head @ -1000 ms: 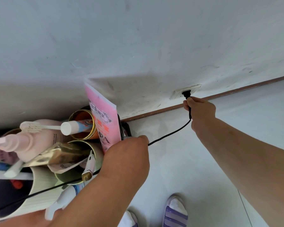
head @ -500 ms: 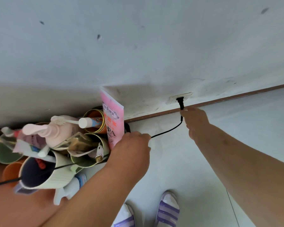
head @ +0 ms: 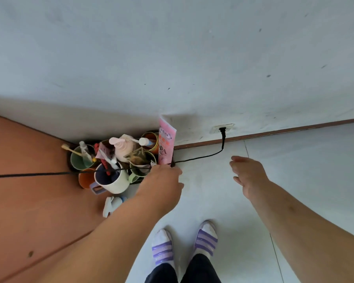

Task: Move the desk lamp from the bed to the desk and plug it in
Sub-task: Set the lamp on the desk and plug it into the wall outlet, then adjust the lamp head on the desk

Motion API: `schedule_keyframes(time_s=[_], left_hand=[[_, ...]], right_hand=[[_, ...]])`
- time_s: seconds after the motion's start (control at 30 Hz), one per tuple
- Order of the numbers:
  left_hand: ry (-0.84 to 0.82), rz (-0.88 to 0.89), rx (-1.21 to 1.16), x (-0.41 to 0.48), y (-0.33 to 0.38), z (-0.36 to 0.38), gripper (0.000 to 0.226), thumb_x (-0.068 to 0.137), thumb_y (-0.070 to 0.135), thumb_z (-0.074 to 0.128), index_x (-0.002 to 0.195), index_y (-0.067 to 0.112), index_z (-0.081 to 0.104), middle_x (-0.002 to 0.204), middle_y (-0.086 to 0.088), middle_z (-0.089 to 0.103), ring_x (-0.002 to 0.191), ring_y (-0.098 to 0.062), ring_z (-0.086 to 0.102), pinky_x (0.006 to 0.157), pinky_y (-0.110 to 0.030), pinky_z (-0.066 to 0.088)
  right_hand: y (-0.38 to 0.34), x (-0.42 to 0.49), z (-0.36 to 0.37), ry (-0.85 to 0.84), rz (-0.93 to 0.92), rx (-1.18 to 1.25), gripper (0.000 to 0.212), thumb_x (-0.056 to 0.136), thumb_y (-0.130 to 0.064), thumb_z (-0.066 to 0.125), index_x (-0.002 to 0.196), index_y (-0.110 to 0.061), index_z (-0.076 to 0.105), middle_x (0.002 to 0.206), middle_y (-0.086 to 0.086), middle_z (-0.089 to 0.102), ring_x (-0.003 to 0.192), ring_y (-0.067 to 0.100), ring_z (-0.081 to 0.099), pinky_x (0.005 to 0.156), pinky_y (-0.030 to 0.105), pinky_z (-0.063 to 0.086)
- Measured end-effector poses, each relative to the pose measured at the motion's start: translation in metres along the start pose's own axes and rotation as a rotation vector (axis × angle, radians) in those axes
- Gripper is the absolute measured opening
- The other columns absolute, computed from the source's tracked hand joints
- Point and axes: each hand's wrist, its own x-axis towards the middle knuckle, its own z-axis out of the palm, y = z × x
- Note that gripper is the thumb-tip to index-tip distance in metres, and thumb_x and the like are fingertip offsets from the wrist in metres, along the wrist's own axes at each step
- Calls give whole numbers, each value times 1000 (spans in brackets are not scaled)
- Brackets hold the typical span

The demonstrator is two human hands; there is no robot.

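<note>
The lamp itself is out of view; only its black cord (head: pixel 200 158) shows. It comes in from the left edge, crosses the brown desk (head: pixel 29 201) and the cups, then drops past the desk corner and rises to the wall. Its black plug (head: pixel 222 131) sits in the white wall socket (head: pixel 214 130) just above the baseboard. My left hand (head: pixel 161 182) is at the desk's right corner, fingers curled down over the cord where it leaves the desk. My right hand (head: pixel 247 174) hangs open in the air below and right of the plug, touching nothing.
A cluster of cups with toothbrushes, a pump bottle and a pink tube (head: pixel 166 144) crowds the desk corner, with a white mug (head: pixel 112 180) in front. A white spray bottle (head: pixel 110 204) lies beside them. My slippered feet (head: pixel 184 242) stand on the pale tiled floor.
My right hand has let go of the cord below the plug and drawn back, fingers spread. The plug stays in the socket. The view has pulled back and up.
</note>
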Motion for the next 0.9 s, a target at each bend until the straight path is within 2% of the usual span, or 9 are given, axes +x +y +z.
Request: schedule_keyframes(time_s=[0.07,0.2,0.3,0.47,0.6,0.9], left_hand=[[6,-15,-12,-19,-3,-12,36,92,30,51,126,16,56,126,-9,58,121,-28,46,99,-41,43],[41,-24,-15,-52,-8,-32,36,92,31,52,125,17,57,128,-7,58,123,-28,46,100,-41,43],[60,-25,-30,-77,-11,-42,36,92,32,50,126,19,56,129,-5,58,122,-26,47,99,-37,42],[90,-72,-86,-136,-22,-59,38,92,33,50,129,21,54,130,-4,56,123,-23,47,98,-36,44],[115,-113,-110,-177,-28,-70,35,90,31,49,122,19,57,127,-5,58,117,-24,50,95,-40,48],[287,-174,-228,-262,-34,-85,39,91,36,50,129,26,53,129,-3,57,121,-24,47,96,-40,46]], right_hand=[[-2,-26,-5,-30,-13,0,26,88,-4,60,109,-14,70,82,3,59,82,20,50,82,33,46],[-3,-73,-15,-77,-33,41,18,87,-3,63,98,-15,70,86,3,63,77,14,55,87,34,50],[-2,-104,-23,-101,-32,63,17,87,-2,63,85,-18,68,83,0,66,75,12,57,84,33,46],[0,-162,-31,-107,-53,72,16,85,-3,65,89,-18,69,89,1,70,81,14,61,87,35,48],[3,-202,-32,-151,-75,63,16,84,-4,66,94,-17,70,93,3,71,87,17,62,88,36,49],[6,-276,-36,-252,-194,26,14,86,-5,64,94,-16,68,87,2,70,80,15,61,88,36,48]])
